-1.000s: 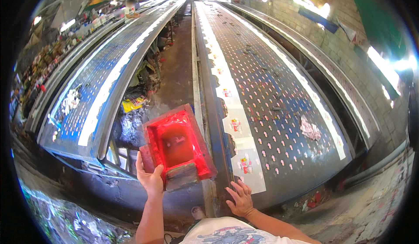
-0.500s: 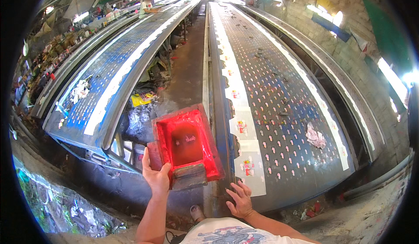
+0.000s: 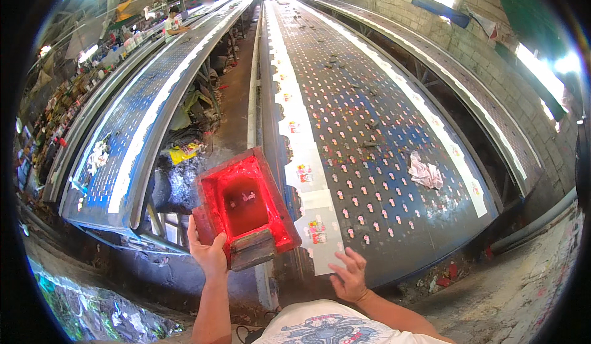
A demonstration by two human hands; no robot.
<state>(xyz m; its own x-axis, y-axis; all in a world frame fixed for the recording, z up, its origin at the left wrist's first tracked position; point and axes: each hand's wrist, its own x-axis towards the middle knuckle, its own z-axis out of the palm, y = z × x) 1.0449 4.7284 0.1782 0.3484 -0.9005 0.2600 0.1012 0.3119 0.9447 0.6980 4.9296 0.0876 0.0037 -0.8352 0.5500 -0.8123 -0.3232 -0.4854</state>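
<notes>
My left hand [image 3: 210, 253] grips a printing screen frame [image 3: 275, 187] by its near left corner, thumb on top. The frame is wooden, tilted, and smeared bright red inside, with a darker rectangular mesh [image 3: 243, 208] showing small pale figures. A greyish wooden block [image 3: 253, 249] lies along its near edge; I cannot tell whether it is loose. My right hand [image 3: 349, 275] is empty, fingers spread, by the near end of the long dark table [image 3: 394, 255]. Close to it lies a white strip [image 3: 326, 255] with a small red and yellow print.
Rows of small pink prints dot the table, with a crumpled pink cloth [image 3: 426, 170] on it. Another long table [image 3: 101, 218] runs along the left, beyond an aisle holding a yellow package [image 3: 184, 153]. A person [image 3: 174, 24] stands far left. A block wall [image 3: 468, 55] borders the right.
The tables have shifted left in the view. My left hand still holds the frame, now slightly farther left in the picture. My right hand has moved to the right, fingers still spread.
</notes>
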